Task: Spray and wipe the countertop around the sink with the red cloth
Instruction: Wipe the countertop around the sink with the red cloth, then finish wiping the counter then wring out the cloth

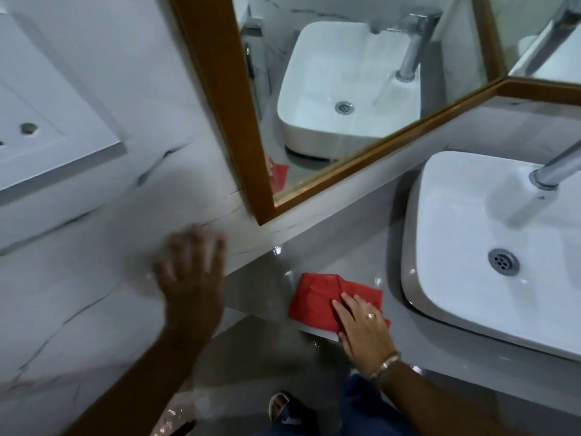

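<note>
My right hand (364, 328) is flat on the red cloth (317, 302), fingers stretched out and pressing it down, not really gripping, just palm and fingers on top. There's a ring on one finger and a bracelet (385, 365) at that wrist. The cloth is folded up and sits on the grey counter (345, 262), right at its front edge, just left of the sink (471, 234). It's close to the sink's base but I can't tell if it touches.

My left hand (191, 272) is spread wide open against the white marble wall (94, 278) off to the left, holding nothing. It's blurry so the fingertips aren't clear.

The sink is a white squarish bowl sitting on top of the counter, drain (503, 261) in the middle, chrome tap (556, 168) poking in from the right. The counter looks shiny and wet in spots near the back wall. Behind it is a wood-framed mirror (226, 105) where you can see the sink and a bit of the cloth reflected.

Down at the bottom there's my jeans (361, 404) and a foot in a sandal (279, 404) on the floor.
</note>
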`<state>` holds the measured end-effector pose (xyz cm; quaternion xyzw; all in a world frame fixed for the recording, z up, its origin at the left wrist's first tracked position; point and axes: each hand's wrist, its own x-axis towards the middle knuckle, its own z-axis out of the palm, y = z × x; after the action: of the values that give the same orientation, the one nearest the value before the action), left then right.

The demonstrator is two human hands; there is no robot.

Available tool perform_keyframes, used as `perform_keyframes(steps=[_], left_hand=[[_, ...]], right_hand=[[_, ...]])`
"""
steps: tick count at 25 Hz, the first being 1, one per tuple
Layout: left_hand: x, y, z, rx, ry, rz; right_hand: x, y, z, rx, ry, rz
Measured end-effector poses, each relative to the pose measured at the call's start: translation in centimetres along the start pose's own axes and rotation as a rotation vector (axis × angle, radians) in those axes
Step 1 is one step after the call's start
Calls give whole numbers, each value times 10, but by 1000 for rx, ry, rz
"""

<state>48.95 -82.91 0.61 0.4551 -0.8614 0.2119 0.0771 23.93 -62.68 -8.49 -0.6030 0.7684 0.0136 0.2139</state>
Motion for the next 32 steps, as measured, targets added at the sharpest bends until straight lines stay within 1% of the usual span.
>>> perform_keyframes(steps=[2,3,4,5,6,8,9,11,13,15,17,20,23,24,26,28,29,31,32], left_hand=[[-27,54,8,-144,-159,479],[-35,77,13,-195,-235,658],[-35,99,18,-250,-302,756],[-29,114,21,-302,-359,803],[-21,125,24,-362,-447,788],[-5,136,36,-455,-634,724],[2,136,41,-478,-648,725],[14,132,49,-389,-563,786],[22,129,44,-322,-521,869],[34,134,25,-334,-472,950],[48,145,1,-400,-425,1003],[43,188,-45,-452,-366,1170],[5,261,-85,-511,-363,1399],[-14,296,-102,-536,-388,1467],[-42,346,-124,-573,-479,1533],[-78,415,-161,-576,-515,1676],[-93,444,-179,-570,-514,1740],[-130,517,-231,-594,-454,1879],[-146,548,-258,-620,-420,1920]], right_hand=[[-13,12,-5,-20,40,-10],[-12,15,-10,-27,17,-29],[-6,17,-16,-35,-13,-46],[4,17,-22,-36,-25,-54],[16,18,-30,-28,-33,-53],[33,23,-41,-8,-104,-76],[37,25,-45,-2,-145,-78],[37,27,-51,20,-206,-52],[28,23,-52,27,-230,46],[8,20,-55,19,-182,140],[-22,26,-61,89,-123,228],[-107,53,-58,364,21,423],[-212,74,-39,477,64,615],[-256,80,-30,510,105,704],[-315,89,-14,550,174,827],[-391,102,1,586,211,961],[-421,108,5,594,222,1014],[-497,128,11,573,283,1140],[-530,138,9,552,319,1210]])
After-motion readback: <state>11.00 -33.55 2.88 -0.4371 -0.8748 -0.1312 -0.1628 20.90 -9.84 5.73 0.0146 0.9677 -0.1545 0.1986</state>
